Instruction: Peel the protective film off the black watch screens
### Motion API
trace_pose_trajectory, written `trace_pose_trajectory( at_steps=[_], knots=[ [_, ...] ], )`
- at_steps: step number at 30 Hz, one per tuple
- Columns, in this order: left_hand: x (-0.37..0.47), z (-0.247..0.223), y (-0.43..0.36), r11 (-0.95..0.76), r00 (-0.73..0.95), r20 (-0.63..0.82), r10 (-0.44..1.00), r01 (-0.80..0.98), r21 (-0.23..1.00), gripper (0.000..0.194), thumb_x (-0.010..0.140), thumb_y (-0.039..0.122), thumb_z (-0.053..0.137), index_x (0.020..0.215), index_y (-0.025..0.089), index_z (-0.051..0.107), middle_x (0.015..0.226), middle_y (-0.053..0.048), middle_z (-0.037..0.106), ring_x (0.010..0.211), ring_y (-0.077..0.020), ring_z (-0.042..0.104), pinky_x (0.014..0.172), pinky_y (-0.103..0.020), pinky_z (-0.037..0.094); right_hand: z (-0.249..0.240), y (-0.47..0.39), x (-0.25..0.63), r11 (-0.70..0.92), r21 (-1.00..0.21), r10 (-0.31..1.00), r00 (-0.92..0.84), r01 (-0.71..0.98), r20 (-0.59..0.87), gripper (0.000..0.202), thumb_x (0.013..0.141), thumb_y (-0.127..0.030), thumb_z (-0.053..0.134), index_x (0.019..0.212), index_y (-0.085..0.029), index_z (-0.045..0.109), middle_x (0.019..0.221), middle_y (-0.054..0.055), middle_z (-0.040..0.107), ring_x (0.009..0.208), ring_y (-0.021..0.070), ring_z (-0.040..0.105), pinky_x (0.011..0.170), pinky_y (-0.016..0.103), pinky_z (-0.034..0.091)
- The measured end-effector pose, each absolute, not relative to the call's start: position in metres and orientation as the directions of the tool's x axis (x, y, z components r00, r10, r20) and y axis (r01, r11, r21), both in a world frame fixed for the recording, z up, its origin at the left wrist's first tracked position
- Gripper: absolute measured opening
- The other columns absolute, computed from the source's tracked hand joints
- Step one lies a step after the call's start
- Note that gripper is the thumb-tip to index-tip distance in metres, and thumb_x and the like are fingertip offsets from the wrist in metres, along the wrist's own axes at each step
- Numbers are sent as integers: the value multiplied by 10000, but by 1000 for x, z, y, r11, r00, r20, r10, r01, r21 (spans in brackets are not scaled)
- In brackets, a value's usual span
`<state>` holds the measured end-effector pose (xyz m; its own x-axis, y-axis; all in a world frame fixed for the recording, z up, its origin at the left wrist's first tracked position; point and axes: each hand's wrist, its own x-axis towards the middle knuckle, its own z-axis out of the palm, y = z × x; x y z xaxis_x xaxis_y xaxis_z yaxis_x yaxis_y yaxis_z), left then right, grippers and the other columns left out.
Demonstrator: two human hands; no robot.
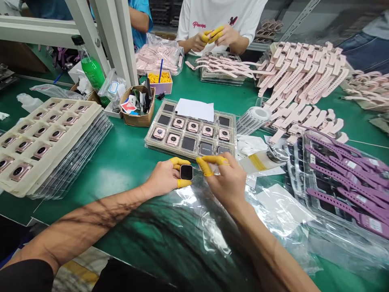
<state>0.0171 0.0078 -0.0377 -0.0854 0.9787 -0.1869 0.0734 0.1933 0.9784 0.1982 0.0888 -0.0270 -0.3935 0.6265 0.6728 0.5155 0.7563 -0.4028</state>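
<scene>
My left hand (162,177), with yellow finger cots on its fingertips, grips a smartwatch body (186,172) by its edges, the dark screen facing up. Just to its right, my right hand (226,176) also has yellow finger cots. Its thumb and forefinger are drawn together; whether something thin and clear is between them is hard to see. Directly beyond both hands lies a clear compartment tray (191,152). Several pink watch bodies (173,139) sit back side up in it, and other compartments show dark squares. A white paper (195,109) covers part of its far edge.
A stack of trays with a cream tray (65,140) on top stands left. Pink-strapped watches (300,69) and purple straps (343,170) are piled right. Clear plastic sheets (273,211) lie near my right arm. A tool box (138,115) and a green bottle (92,71) stand behind; a co-worker (219,32) sits opposite.
</scene>
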Motion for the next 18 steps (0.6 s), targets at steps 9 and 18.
trace_pose_trajectory(
  at_steps=[9, 18],
  knots=[
    [17, -45, 8, 177, -130, -176, 976, -9, 984, 574, 584, 149, 885, 1139, 154, 736, 857, -33, 790, 681, -148, 713, 665, -243, 548, -35, 69, 186, 691, -412, 698, -398, 594, 595, 304, 1038, -411, 591, 912, -188, 755, 810, 49, 697, 717, 160, 616, 592, 280, 395],
    [20, -35, 7, 193, -136, -203, 970, -87, 977, 551, 521, 74, 899, 1042, 152, 741, 826, -22, 779, 637, -136, 688, 625, -240, 526, -31, 74, 189, 683, -353, 710, -469, 639, 526, 319, 1055, -400, 531, 966, -198, 761, 858, 57, 686, 729, 161, 591, 596, 282, 372]
  ],
)
